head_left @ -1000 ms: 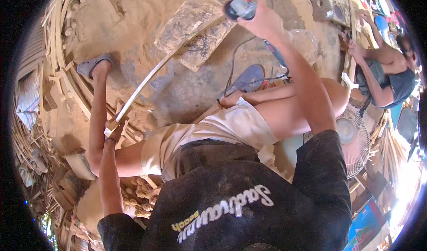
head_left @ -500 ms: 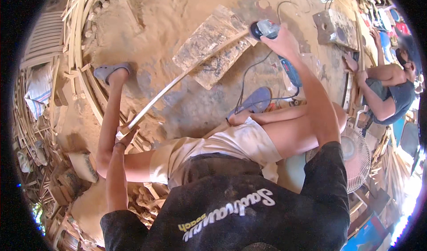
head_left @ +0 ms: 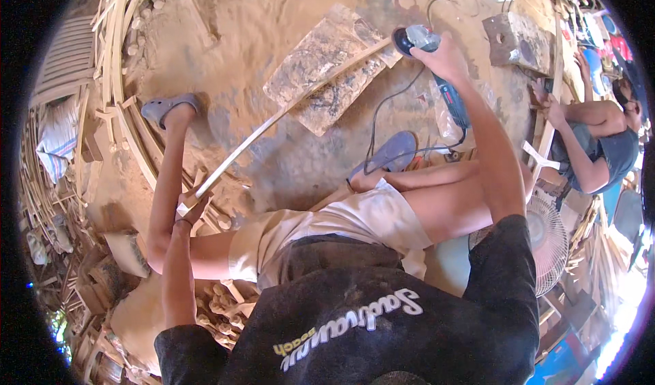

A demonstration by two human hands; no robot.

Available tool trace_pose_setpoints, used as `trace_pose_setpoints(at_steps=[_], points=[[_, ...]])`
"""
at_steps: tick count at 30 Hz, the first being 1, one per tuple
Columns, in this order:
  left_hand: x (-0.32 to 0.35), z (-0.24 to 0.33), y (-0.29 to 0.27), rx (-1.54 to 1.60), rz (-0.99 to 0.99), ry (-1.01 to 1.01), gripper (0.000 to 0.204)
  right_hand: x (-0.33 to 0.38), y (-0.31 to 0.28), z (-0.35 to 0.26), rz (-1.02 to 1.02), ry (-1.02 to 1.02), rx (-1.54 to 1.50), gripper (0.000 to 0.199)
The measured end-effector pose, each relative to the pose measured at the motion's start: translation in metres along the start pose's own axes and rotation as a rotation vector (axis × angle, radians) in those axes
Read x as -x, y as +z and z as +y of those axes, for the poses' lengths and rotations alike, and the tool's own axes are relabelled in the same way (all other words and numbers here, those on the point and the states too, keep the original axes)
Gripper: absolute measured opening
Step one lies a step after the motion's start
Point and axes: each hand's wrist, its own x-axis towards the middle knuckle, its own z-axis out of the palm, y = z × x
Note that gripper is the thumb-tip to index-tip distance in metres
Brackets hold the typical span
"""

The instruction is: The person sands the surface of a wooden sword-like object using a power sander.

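Wooden strip, slender, across rough slab

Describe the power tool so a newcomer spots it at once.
Find the big mottled slab on the floor. To its right, the right hand holds the angle grinder. Unlike the pale wooden strip, it is blue-bodied with a dark disc.

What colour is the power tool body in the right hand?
The tool body is teal-blue, shown in the head view.
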Motion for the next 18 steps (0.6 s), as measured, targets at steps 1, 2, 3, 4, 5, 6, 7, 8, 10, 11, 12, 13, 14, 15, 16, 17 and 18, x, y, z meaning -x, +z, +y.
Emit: trace_pose_setpoints(at_steps=[1,2,3,4,5,6,7,8,10,11,12,13,14,15,16,17,18], points=[[0.009,-0.002,0.0,0.0,0.0,-0.012,0.039,0.0,-0.001,-0.004,-0.008,0.02,-0.02,0.098],[0.005,0.006,0.005,0.031,0.006,-0.008,0.039,-0.002,-0.003,0.006,0.017,0.034,-0.017,0.097],[0.001,0.015,0.009,0.06,0.012,-0.001,0.039,-0.008,-0.006,0.02,0.046,0.047,-0.016,0.097],[-0.006,0.024,0.013,0.091,0.018,0.005,0.038,-0.013,-0.009,0.033,0.075,0.059,-0.014,0.096],[-0.002,0.023,0.012,0.082,0.02,0.003,0.038,-0.013,-0.009,0.031,0.04,0.053,-0.025,0.097],[0.0,0.021,0.011,0.074,0.021,0.002,0.038,-0.013,-0.009,0.029,0.005,0.048,-0.035,0.097],[0.001,0.019,0.009,0.067,0.021,0.001,0.038,-0.012,-0.009,0.028,-0.033,0.05,-0.052,0.097],[0.004,0.015,0.008,0.064,0.032,-0.003,0.038,-0.014,-0.01,0.019,-0.07,0.039,-0.069,0.097],[0.009,0.008,0.002,0.041,0.036,-0.01,0.037,-0.004,-0.007,-0.002,-0.16,0.051,-0.125,0.095],[0.006,0.008,0.001,0.033,0.034,-0.002,0.037,-0.004,-0.005,0.003,-0.166,0.083,-0.19,0.094],[0.001,0.01,0.005,0.031,0.026,0.003,0.037,-0.012,-0.005,0.012,-0.163,0.112,-0.251,0.093],[-0.002,0.012,0.006,0.032,0.022,0.011,0.037,-0.019,-0.006,0.023,-0.156,0.121,-0.28,0.091],[-0.004,0.013,0.007,0.033,0.018,0.015,0.037,-0.028,-0.005,0.032,-0.149,0.124,-0.309,0.09],[-0.009,0.017,0.009,0.038,0.008,0.023,0.037,-0.033,-0.005,0.049,-0.138,0.117,-0.301,0.089],[-0.018,0.022,0.012,0.043,0.003,0.037,0.037,-0.039,-0.005,0.065,-0.127,0.11,-0.292,0.089],[-0.007,0.015,0.009,0.031,0.01,0.013,0.036,-0.035,0.002,0.05,-0.191,0.098,-0.295,0.09],[0.003,0.008,0.007,0.029,0.015,-0.01,0.036,-0.028,0.0,0.031,-0.253,0.084,-0.292,0.091]])
